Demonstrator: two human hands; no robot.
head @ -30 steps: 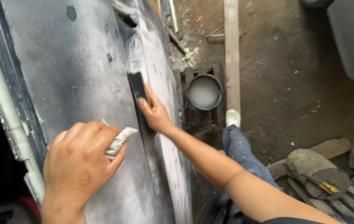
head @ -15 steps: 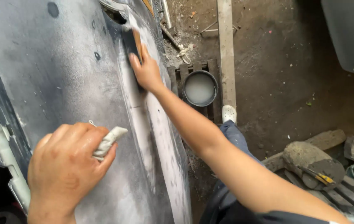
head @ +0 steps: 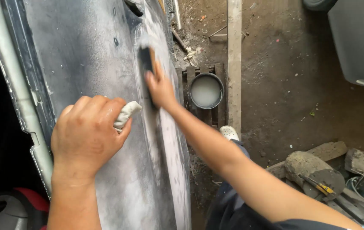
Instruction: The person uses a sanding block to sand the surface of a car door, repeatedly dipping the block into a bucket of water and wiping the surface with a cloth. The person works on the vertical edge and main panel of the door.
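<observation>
The left hand (head: 89,135) is closed around a pale rag (head: 126,114), most of it hidden inside the fist, resting on the grey car panel (head: 84,55), whose top and bottom run out of view. Higher up, the right hand (head: 161,87) presses a dark sanding block (head: 147,64) flat against the panel with fingers extended, the block blurred. A bucket (head: 206,90) of cloudy water sits on the dirt just beside the panel.

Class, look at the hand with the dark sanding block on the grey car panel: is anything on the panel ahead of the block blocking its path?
Nothing visible does. The right hand presses the sanding block flat on the panel; the surface above it looks bare. The left hand, holding a rag, rests off to the side.
</observation>
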